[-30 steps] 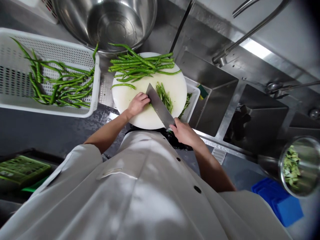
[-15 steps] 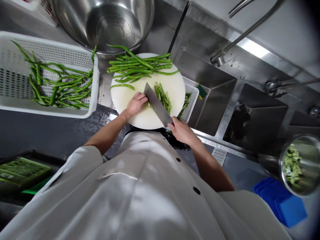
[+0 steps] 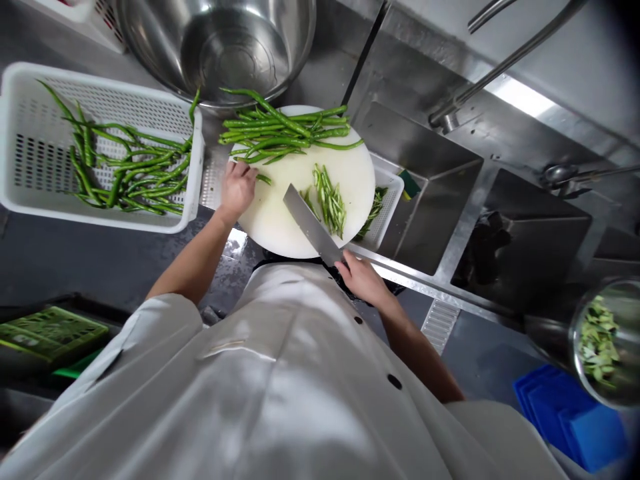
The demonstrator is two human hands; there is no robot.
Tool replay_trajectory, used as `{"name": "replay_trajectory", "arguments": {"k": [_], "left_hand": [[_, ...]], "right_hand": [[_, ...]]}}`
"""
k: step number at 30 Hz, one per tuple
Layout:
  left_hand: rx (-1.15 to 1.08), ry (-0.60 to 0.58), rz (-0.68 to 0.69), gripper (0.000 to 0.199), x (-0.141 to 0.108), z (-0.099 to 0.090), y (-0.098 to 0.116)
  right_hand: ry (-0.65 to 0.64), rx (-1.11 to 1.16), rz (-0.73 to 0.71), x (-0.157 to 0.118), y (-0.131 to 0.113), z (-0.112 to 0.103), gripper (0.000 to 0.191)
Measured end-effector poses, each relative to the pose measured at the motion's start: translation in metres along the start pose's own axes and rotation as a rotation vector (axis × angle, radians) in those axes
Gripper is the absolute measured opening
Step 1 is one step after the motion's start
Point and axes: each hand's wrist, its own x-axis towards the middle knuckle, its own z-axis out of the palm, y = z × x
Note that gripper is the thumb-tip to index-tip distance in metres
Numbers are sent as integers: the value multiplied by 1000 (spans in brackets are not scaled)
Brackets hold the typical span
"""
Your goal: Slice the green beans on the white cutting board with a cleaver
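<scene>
Your right hand (image 3: 364, 275) is gripping the knife (image 3: 313, 225); your left hand (image 3: 238, 191) is curling over one pepper (image 3: 265, 179), hold unclear; you're wisely holding knife and pepper apart.

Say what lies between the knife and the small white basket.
Cut green pieces lie on the round white board between the knife and basket, in the head view.

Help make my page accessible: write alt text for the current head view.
A person's right hand holds a cleaver across a round white board; left hand partly covers one green pepper. Cut strips and piled peppers lie there; a white basket holds more.
</scene>
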Motion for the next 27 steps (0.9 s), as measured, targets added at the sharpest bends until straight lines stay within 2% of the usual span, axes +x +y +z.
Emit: {"name": "replay_trajectory", "arguments": {"k": [6, 9, 13, 19, 21, 25, 27], "left_hand": [[60, -29, 138, 27, -46, 41, 57], [83, -76, 192, 30, -62, 50, 70], [65, -161, 203, 32, -65, 48, 68], [40, -249, 248, 37, -50, 34, 59], [33, -233, 247, 38, -45, 28, 56], [67, -98, 179, 38, -49, 22, 56], [61, -103, 187, 39, -56, 22, 56]], "right_hand": [[37, -7, 69, 5, 10, 13, 46], [36, -62, 82, 0, 12, 12, 47], [-9, -113, 98, -5, 5, 9, 46], [-29, -113, 67, -7, 1, 8, 45], [-26, -104, 58, -6, 1, 8, 46], [-21, -110, 56, -5, 2, 10, 48], [-14, -109, 50, -5, 2, 12, 47]]}}
